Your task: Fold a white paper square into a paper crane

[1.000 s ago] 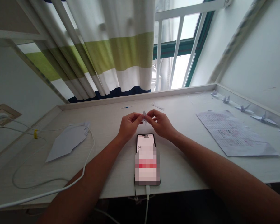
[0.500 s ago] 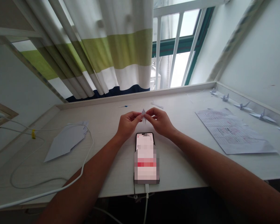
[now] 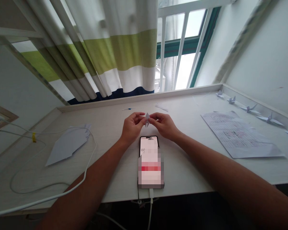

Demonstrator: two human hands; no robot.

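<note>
A small folded white paper (image 3: 147,119), narrow and diamond-shaped with a pointed top and a split lower end, is held upright just above the desk (image 3: 105,127). My left hand (image 3: 133,125) pinches its left side between thumb and fingers. On the other side, my right hand (image 3: 164,125) pinches it the same way, so both hands are closed on the one piece. Fingers cover part of its folds. Below the hands lies a phone (image 3: 150,163) with its screen lit.
Several folded paper cranes (image 3: 249,109) line the right edge. A printed sheet (image 3: 237,137) lies right; stacked white paper (image 3: 66,147) lies left beneath a looping white cable (image 3: 91,156). A charging cable (image 3: 151,195) runs from the phone. Small paper scraps (image 3: 161,108) lie beyond my hands.
The folded paper has tilted slightly and its top tip sits a little lower. My fingers have shifted slightly; both hands still grip it.
</note>
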